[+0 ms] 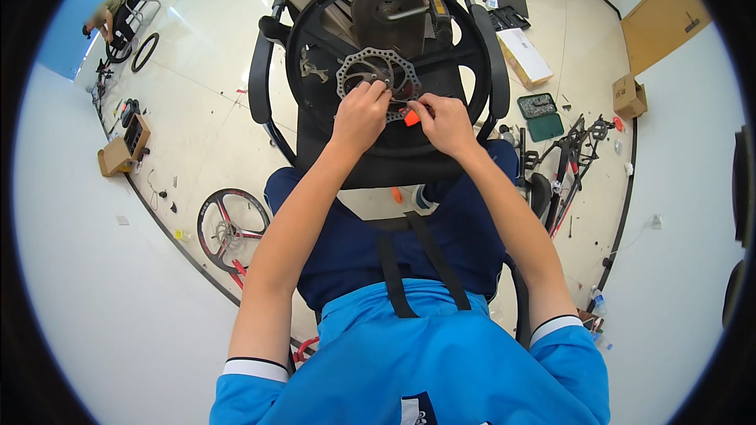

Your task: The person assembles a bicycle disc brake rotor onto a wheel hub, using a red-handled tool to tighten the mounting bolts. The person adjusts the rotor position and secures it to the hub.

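Note:
A black spoked bicycle wheel (478, 39) lies flat on the seat of a black office chair (315, 159) before me. Over its hub sits a silver brake disc (346, 77) with a perforated rim. My left hand (362, 118) is closed in a pinch at the disc's centre; whatever its fingertips hold is hidden. Beside it, my right hand (447, 124) is closed on a small tool with an orange part (412, 118), and a thin metal piece runs toward the left fingertips. Behind the disc lies a crank arm with a pedal (439, 9).
Right on the floor are an open green tool case (542, 127), a bicycle frame (563, 165) and a long box (524, 57). At left are a red-spoked wheel (223, 228) and an open cardboard box (118, 156). Another person (104, 17) bends by a chair far left.

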A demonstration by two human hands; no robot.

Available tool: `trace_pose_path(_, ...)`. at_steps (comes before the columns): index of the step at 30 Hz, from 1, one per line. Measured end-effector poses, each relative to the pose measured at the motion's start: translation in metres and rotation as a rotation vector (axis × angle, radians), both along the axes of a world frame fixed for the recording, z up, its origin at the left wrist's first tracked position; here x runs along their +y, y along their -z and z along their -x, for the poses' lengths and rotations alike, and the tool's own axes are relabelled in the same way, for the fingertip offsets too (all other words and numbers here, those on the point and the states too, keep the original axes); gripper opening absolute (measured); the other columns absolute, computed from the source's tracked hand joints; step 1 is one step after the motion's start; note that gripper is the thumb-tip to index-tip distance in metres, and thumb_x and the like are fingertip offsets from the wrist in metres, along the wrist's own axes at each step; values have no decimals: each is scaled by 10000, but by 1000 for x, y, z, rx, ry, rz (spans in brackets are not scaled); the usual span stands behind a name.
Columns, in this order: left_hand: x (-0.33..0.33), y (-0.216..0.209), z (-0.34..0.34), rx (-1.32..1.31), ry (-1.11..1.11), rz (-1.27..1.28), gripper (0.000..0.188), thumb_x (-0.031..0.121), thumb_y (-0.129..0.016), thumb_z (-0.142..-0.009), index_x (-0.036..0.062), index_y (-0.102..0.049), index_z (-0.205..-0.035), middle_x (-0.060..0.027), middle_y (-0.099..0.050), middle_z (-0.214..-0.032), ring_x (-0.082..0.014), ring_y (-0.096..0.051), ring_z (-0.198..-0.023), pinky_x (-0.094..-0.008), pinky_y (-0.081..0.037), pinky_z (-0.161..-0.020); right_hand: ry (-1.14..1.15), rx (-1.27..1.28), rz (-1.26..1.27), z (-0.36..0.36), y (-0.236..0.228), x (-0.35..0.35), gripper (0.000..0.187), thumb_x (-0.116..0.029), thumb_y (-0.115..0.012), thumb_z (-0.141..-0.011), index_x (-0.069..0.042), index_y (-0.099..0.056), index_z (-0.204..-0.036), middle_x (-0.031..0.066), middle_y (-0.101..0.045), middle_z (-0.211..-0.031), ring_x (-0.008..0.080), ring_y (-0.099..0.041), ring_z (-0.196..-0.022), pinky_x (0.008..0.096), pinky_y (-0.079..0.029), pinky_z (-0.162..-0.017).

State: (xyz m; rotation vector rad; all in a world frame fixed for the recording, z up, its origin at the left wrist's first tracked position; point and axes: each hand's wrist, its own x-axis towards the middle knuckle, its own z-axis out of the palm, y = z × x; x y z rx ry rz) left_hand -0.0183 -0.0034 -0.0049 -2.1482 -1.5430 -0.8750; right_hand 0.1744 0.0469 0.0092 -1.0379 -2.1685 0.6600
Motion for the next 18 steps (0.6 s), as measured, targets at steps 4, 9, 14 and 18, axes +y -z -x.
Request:
trace_pose_path(4,-2,5,-8,-59,-29,-28,147,56,-733,-788,27,-721,-932,-51,-614,-931,-243,-615,-853,-353,-534,-744,-167,-182,-113,-5,-23,25,226,-236,-699,-909,-27,-732,-832,208,-673,-734,408,-667,-741,480,-535,-666)
trace_pose_path(9,-5,7,-14,-154,-49,-55,108,78,-740,-813,24,-716,-902,-57,-613,-886,-251,-608,-821,-360,-527,-733,-310,-513,-110,5,-67,48,223,-255,-731,-878,-38,-776,-900,228,-707,-830,399,-693,-843,461,-567,-777)
trace_pose_path(14,-5,1,-17,-191,-87,-3,89,107,-731,-824,28,-722,-865,-53,-615,-872,-254,-613,-816,-370,-516,-730,-387,-635,-49,22,-87,61,203,-221,-694,-894,-47,-794,-928,232,-717,-847,393,-697,-838,440,-558,-797)
trace_pose_path(18,-2,-13,-17,-40,-145,65,82,93,-715,-794,20,-710,-832,-67,-603,-885,-258,-601,-883,-370,-493,-760,-376,-563,52,20,-80,66,236,-236,-696,-905,-20,-782,-939,240,-715,-853,400,-699,-840,441,-561,-793)
